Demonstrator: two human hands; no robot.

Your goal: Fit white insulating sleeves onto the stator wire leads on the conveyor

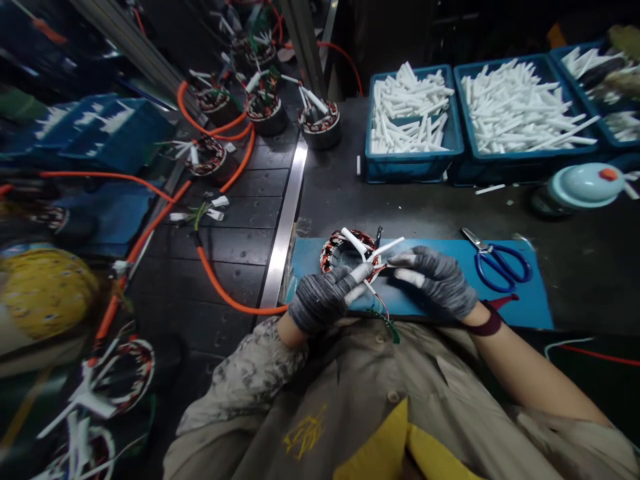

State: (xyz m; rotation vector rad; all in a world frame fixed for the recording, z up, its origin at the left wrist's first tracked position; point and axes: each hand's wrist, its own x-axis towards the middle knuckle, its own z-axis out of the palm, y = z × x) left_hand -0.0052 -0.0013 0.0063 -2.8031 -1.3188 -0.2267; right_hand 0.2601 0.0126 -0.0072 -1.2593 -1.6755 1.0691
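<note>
A motor stator [327, 252] with copper windings lies on the blue mat [537, 300] in front of me. White sleeves and thin wires [384, 267] stick out of its near right side. My left hand [325, 297], in a grey glove with pale fingertips, is closed on the wires at the stator's near edge. My right hand [437, 277], gloved alike, pinches the wire ends just right of it. A small green piece [393, 330] hangs from thin leads below the hands. Blue-handled scissors [500, 263] lie on the mat, right of my right hand.
Blue bins [415, 167] full of white sleeves stand at the back right, near a light-blue-lidded bottle [575, 190]. Several stators, one [320, 127] at the back, stand left along the metal strip [287, 240]. An orange cable [215, 283] crosses the left surface. Another person's yellow-covered head [47, 293] is at left.
</note>
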